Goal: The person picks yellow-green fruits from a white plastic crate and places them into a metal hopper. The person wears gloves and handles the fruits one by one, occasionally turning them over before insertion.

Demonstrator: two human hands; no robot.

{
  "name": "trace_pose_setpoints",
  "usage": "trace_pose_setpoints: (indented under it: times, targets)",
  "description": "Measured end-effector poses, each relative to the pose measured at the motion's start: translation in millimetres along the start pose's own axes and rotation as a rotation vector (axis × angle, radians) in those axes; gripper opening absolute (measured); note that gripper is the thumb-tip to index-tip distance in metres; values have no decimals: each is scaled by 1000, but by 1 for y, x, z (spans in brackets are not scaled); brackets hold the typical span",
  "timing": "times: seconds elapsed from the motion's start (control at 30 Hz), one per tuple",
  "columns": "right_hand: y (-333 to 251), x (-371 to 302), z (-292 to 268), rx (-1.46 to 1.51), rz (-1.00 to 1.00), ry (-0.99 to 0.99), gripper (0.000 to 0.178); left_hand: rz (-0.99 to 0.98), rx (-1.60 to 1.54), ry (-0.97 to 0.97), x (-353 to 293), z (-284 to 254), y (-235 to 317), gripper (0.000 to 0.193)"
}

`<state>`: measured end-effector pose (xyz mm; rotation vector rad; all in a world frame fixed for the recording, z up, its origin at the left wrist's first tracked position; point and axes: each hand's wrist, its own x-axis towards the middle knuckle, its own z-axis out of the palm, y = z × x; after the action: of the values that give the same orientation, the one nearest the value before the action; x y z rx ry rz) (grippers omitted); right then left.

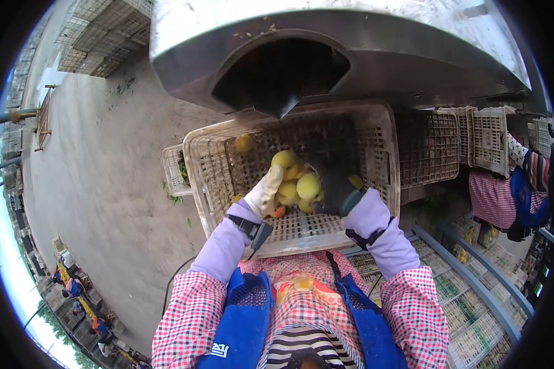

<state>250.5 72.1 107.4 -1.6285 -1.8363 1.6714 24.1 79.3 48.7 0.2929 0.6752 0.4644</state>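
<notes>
Both of my gloved hands are inside a dirty white plastic crate [194,144] with lattice walls. My left hand [264,192], in a whitish glove, is closed against the side of a yellow-green round fruit [285,160] that looks like a peach. Several more such fruits [308,186] bunch between the two hands, some with an orange-red blush. On the other side of the bunch is my right hand [335,192], in a dark glove; its fingers are too dark and blurred to make out. A single orange-yellow fruit [244,143] rests at the crate's far left.
Over the crate's far edge hangs a metal machine housing [375,55] with a dark chute opening. Other lattice crates [428,147] stand to the right. A blue metal rail [474,286] and fruit-filled crates lie at lower right. At far left, people [74,288] work by stacked crates.
</notes>
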Motion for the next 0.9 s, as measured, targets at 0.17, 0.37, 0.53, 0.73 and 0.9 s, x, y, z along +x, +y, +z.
trace_pose_setpoints:
  times: [0.17, 0.37, 0.53, 0.73, 0.9]
  targets:
    - [-55, -35, -17, 79, -410, 376, 91, 210, -43, -76, -59, 61, 42, 110]
    - [-77, -31, 23, 266, -448, 660, 90, 353, -175, -64, -68, 73, 47, 105]
    - [-110, -4, 25, 325, -308, 834, 86, 383, -182, 21, -67, 77, 61, 99]
    - [-110, 65, -14, -323, -443, 1104, 68, 403, -31, 267, -90, 74, 88, 80]
    - [-109, 112, -25, -383, -430, 1148, 57, 372, -114, 223, -96, 67, 83, 75]
